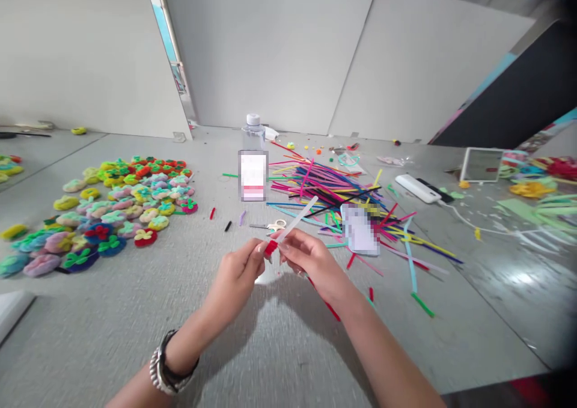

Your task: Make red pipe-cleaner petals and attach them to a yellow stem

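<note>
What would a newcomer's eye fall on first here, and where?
Probably the bright cluster of fuzzy pieces, spread across the left of the table. Next, the multicoloured heap of fuzzy stems, right of centre. In the middle foreground, the left hand and right hand hold a small red piece and a whitish strip.
</note>
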The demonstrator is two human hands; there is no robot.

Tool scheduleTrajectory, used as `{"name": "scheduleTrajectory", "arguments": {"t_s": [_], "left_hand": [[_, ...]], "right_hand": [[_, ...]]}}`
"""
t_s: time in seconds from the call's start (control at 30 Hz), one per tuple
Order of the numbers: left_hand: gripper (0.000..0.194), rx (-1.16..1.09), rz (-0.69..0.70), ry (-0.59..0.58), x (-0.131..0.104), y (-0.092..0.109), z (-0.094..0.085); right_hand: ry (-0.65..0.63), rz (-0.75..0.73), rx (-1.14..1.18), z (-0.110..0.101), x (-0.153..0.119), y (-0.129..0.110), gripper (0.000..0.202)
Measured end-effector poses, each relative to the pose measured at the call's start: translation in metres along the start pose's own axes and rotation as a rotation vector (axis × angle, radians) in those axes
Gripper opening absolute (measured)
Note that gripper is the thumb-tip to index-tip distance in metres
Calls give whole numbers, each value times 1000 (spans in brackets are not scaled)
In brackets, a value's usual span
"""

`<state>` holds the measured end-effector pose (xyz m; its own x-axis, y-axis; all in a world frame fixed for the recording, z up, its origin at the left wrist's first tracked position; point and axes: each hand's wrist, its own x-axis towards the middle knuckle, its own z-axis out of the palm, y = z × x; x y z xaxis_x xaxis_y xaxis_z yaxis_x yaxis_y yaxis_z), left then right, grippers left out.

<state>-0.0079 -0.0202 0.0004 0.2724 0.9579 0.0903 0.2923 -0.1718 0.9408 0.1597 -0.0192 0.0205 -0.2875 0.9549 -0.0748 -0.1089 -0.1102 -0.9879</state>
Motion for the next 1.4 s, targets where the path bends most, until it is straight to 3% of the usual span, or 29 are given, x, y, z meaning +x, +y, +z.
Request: {"name": "scheduleTrajectory", "arguments": {"t_s": [0.17, 0.3, 0.43, 0.6, 0.73, 1.1, 1.2, 1.4], "left_hand": [[40, -390, -141, -231, 1, 3, 0], [39, -547, -219, -322, -1, 3, 1], [38, -526, -202, -278, 0, 2, 1], [41, -331, -100, -185, 2, 5, 0], [37, -236, -54, -223, 2, 6, 0], [40, -492, -149, -451, -1, 3, -4], [41, -421, -147, -412, -2, 8, -2], [39, -205, -78, -208, 0, 6, 2]], "right_hand": [[-100, -42, 43, -2, 0, 7, 22], [-86, -122, -59, -5, 2, 10, 21], [-27, -151, -150, -6, 4, 9, 23], [84, -108, -143, -3, 6, 12, 32], [126, -114, -130, -3, 7, 12, 30], [30, -69, -28, -5, 2, 5, 27], [15, -94, -34, -5, 3, 5, 27], [105, -55, -7, -3, 5, 9, 37]]}}
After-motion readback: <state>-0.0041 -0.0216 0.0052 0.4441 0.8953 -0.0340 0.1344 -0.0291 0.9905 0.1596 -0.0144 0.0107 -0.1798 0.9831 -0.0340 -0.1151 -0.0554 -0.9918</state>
